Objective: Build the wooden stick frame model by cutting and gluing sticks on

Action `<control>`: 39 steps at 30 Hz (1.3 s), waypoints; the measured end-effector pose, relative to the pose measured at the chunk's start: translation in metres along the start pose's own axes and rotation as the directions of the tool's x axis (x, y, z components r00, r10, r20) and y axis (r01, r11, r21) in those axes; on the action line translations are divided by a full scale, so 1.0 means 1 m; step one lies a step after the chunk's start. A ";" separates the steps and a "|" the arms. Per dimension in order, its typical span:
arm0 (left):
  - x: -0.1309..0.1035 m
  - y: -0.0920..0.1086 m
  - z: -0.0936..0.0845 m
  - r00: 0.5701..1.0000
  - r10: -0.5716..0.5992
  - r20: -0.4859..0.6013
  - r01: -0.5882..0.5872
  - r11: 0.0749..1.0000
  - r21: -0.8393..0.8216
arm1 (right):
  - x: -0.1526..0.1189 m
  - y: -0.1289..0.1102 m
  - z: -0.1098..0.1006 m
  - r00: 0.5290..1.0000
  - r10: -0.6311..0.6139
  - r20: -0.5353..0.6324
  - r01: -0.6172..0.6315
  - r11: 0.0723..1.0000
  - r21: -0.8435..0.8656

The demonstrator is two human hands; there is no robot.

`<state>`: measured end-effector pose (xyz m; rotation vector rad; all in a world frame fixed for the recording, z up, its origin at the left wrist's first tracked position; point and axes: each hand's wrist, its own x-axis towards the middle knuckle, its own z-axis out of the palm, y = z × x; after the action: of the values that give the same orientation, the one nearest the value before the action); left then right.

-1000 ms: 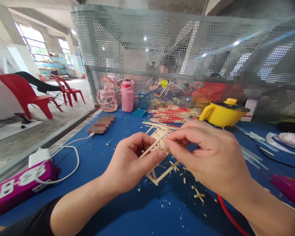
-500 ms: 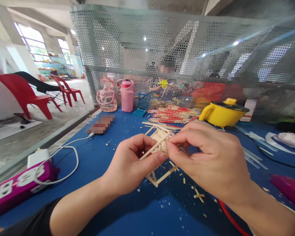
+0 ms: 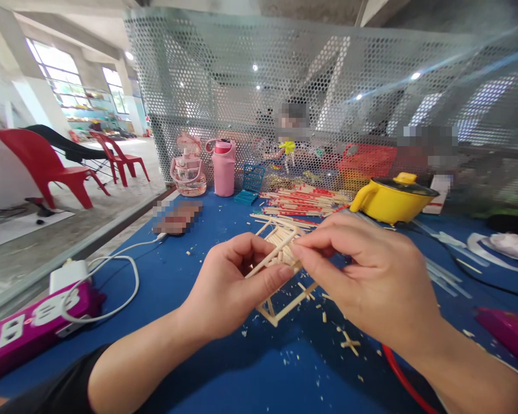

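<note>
A small frame of pale wooden sticks (image 3: 292, 306) is held above the blue table, tilted, with more short sticks packed across its middle. My left hand (image 3: 227, 284) is closed around its left side, the thumb lying along one long stick. On the other side, my right hand (image 3: 366, 267) pinches with thumb and forefinger at the frame's upper right corner. Whatever small piece sits between those fingertips is hidden. Below the right hand lies a little cross of sticks (image 3: 349, 343), among scattered wood scraps.
Behind the hands is a pile of red-marked sticks (image 3: 302, 202). A yellow pot (image 3: 391, 198), a pink bottle (image 3: 223, 169), a clear jug (image 3: 189, 175) and a blue stand (image 3: 249, 185) line a perforated metal screen (image 3: 224, 75). A purple power strip (image 3: 34, 322) lies left.
My right hand's fingertips have shifted very slightly at the frame's corner. My left hand keeps its hold, and the frame stays nearly in place.
</note>
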<state>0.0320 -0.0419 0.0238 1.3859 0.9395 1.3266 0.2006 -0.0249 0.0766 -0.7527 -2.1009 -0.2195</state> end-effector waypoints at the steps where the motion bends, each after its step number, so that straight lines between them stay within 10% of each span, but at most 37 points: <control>1: 0.000 0.000 0.000 1.000 0.000 0.000 0.000 1.000 -0.007 | 0.000 0.000 0.000 1.000 -0.001 -0.003 0.001 1.000 0.003; 39: 0.002 0.000 -0.001 0.999 -0.033 0.007 0.033 0.997 -0.076 | -0.005 0.001 0.009 0.996 0.012 -0.084 -0.011 1.000 0.013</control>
<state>0.0312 -0.0403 0.0244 1.3102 0.8958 1.3195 0.1973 -0.0228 0.0675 -0.7353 -2.0158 -0.2274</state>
